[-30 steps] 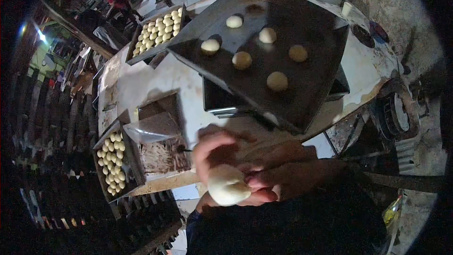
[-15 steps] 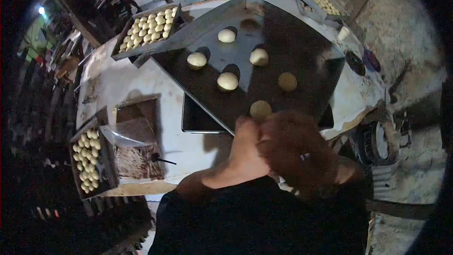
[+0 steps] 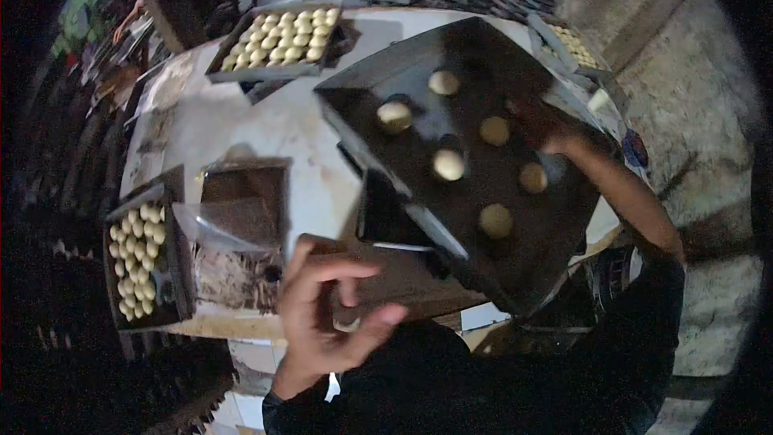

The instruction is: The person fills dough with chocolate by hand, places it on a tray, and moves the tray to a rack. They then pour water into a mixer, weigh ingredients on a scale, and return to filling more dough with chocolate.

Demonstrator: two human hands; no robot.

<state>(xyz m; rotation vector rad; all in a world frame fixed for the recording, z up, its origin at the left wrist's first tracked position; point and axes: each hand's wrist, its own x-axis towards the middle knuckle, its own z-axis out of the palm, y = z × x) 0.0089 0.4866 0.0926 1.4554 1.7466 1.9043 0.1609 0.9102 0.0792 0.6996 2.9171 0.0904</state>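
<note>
A large dark metal baking tray lies at an angle on the table, with several round dough balls spaced out on it. My right hand is in deep shadow over the tray's right part, beside a dough ball. Its fingers are too dark and blurred to show a grip. Off the tray's near left side, my left hand is raised with thumb and fingers apart. A small pale bit shows near its palm; I cannot make out what it is.
Trays crowded with dough balls stand at the back left, the left edge and the back right. Under the large tray's near left edge is another dark tray. A clear plastic sheet lies on the left.
My hands were together at the tray's near edge and have parted. The left has moved left and opened; the right has reached across the tray. The tray sits further right in view.
</note>
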